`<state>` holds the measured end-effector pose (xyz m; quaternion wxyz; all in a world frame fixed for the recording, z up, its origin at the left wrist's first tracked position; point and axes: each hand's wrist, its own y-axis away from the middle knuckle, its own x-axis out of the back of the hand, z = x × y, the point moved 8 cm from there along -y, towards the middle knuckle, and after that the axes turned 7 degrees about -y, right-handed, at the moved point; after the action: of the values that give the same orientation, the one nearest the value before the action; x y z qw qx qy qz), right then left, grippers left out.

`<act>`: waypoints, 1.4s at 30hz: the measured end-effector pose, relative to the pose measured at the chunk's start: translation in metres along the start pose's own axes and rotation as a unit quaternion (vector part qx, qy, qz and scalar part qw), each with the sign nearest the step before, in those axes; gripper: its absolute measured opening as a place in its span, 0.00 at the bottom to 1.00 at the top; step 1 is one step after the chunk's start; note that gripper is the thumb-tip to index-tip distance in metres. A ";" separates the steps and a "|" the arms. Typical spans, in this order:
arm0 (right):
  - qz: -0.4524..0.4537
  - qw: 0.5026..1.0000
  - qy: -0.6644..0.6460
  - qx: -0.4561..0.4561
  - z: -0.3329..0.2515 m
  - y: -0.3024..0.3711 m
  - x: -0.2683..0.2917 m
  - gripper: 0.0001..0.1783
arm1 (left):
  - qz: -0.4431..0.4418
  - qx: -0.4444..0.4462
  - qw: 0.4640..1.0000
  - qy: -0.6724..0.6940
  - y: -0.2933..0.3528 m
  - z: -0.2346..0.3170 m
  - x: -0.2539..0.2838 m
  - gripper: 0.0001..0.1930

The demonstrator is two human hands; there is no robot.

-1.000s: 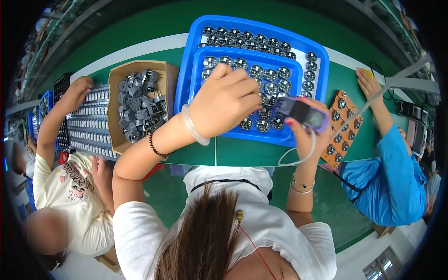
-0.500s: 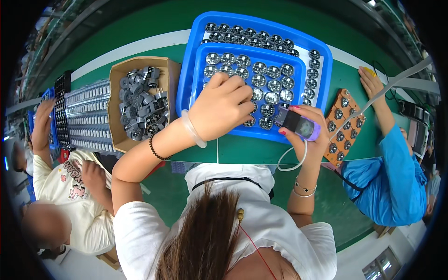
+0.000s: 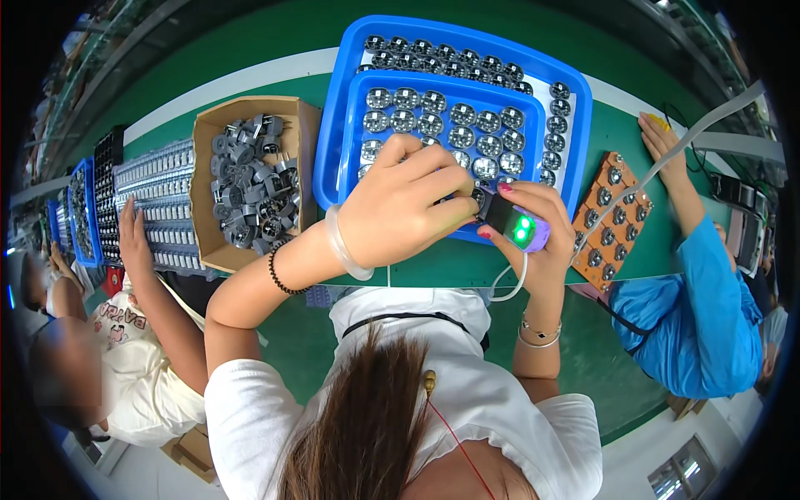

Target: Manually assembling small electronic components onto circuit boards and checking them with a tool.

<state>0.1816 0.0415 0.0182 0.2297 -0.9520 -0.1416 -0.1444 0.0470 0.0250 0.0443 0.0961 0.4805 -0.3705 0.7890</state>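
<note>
My right hand (image 3: 537, 250) is shut on a small purple and black handheld device (image 3: 518, 227) with a lit green light; a white cord loops down from it. My left hand (image 3: 408, 208), with a clear bangle and a black bead bracelet on the wrist, curls over the near edge of the inner blue tray (image 3: 354, 125). Its fingertips are pinched against the device's black front end, and what lies between them is hidden. The tray holds rows of round silver parts (image 3: 450, 112). It sits inside a larger blue tray (image 3: 579, 100) of the same parts.
A cardboard box (image 3: 204, 167) of grey plastic parts stands left of the trays on the green table (image 3: 442, 271). Further left, a co-worker's hand (image 3: 133, 242) rests on grey racks. On the right, a person in a blue sleeve (image 3: 696, 275) works beside a brown board (image 3: 604, 221) of round parts.
My left hand has drawn back from the middle of the tray to its near edge and met the device. The device's green light has come on. The co-worker's hand on the left has moved down.
</note>
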 end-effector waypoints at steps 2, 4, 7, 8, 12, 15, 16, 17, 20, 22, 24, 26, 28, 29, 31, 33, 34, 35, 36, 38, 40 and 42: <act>0.004 1.000 -0.001 -0.012 0.001 0.001 0.001 0.25 | 0.008 -0.009 1.000 0.005 0.001 0.001 0.000 0.10; 0.004 1.000 -0.001 -0.012 0.000 0.001 0.001 0.25 | 0.011 -0.015 1.000 0.002 0.001 0.001 0.001 0.10; -0.007 1.000 0.009 -0.010 0.000 0.001 0.000 0.26 | 0.009 -0.004 1.000 0.000 0.001 0.002 0.002 0.10; -0.016 1.000 0.019 -0.008 0.000 0.001 -0.002 0.27 | 0.005 0.012 1.000 0.002 0.000 0.000 0.002 0.09; 0.074 0.993 -0.006 -0.087 0.023 0.014 0.010 0.27 | 0.005 0.059 0.998 -0.034 0.001 -0.011 -0.004 0.06; 0.140 0.980 -0.047 -0.136 0.033 0.024 0.030 0.27 | -0.011 0.049 0.997 -0.052 0.009 -0.016 -0.019 0.06; 0.127 0.986 -0.028 -0.100 0.031 0.023 0.032 0.28 | -0.028 0.048 0.996 -0.069 0.012 -0.017 -0.026 0.07; 0.126 0.986 -0.029 -0.100 0.030 0.022 0.032 0.28 | -0.045 0.046 0.994 -0.087 0.014 -0.017 -0.030 0.08; 0.095 0.993 -0.014 -0.068 0.021 0.018 0.029 0.28 | -0.044 0.079 0.994 -0.054 0.015 -0.019 -0.028 0.09; 0.067 0.996 -0.007 -0.058 0.017 0.019 0.024 0.28 | -0.050 0.086 0.994 -0.035 0.012 -0.017 -0.017 0.10; 0.045 0.998 -0.003 -0.054 0.012 0.020 0.022 0.28 | -0.057 0.095 0.994 -0.019 0.017 -0.015 -0.011 0.11; 0.004 0.999 0.004 -0.039 0.007 0.019 0.014 0.28 | -0.105 0.057 0.992 -0.036 0.026 -0.007 -0.019 0.11; -0.015 0.999 0.013 -0.037 0.003 0.018 0.008 0.28 | -0.086 0.035 0.994 -0.055 0.030 -0.003 -0.021 0.11; -0.034 0.999 0.021 -0.035 0.001 0.017 0.004 0.28 | -0.068 0.013 0.995 -0.074 0.030 0.000 -0.019 0.11; -0.039 0.998 0.024 -0.036 -0.001 0.016 -0.001 0.27 | -0.036 0.009 0.998 -0.059 0.024 0.009 -0.009 0.10; -0.050 0.998 0.016 -0.020 -0.004 0.016 -0.005 0.26 | -0.005 0.005 0.999 -0.046 0.019 0.018 -0.001 0.09; -0.045 0.999 0.018 -0.014 -0.005 0.015 -0.005 0.26 | 0.014 0.025 0.999 -0.035 0.018 0.017 0.002 0.08; -0.045 0.999 0.018 -0.015 -0.005 0.016 -0.005 0.26 | 0.033 0.044 0.998 -0.023 0.017 0.015 0.005 0.08; -0.040 0.999 0.017 -0.008 -0.006 0.016 -0.005 0.27 | 0.032 0.045 0.998 -0.023 0.018 0.015 0.004 0.08; -0.036 0.999 0.016 -0.003 -0.006 0.016 -0.005 0.27 | 0.013 0.057 0.998 -0.021 0.021 0.011 0.000 0.07; -0.023 0.999 0.012 -0.019 -0.002 0.018 -0.001 0.28 | 0.011 0.070 0.997 -0.028 0.023 0.009 0.000 0.07; 0.025 0.999 -0.007 -0.039 0.003 0.023 0.010 0.28 | 0.009 0.084 0.996 -0.035 0.028 0.006 -0.003 0.07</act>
<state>0.1993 0.0248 0.0100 0.1947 -0.9646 -0.1133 -0.1371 0.0386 0.0023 0.0297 0.0356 0.5105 -0.3108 0.8009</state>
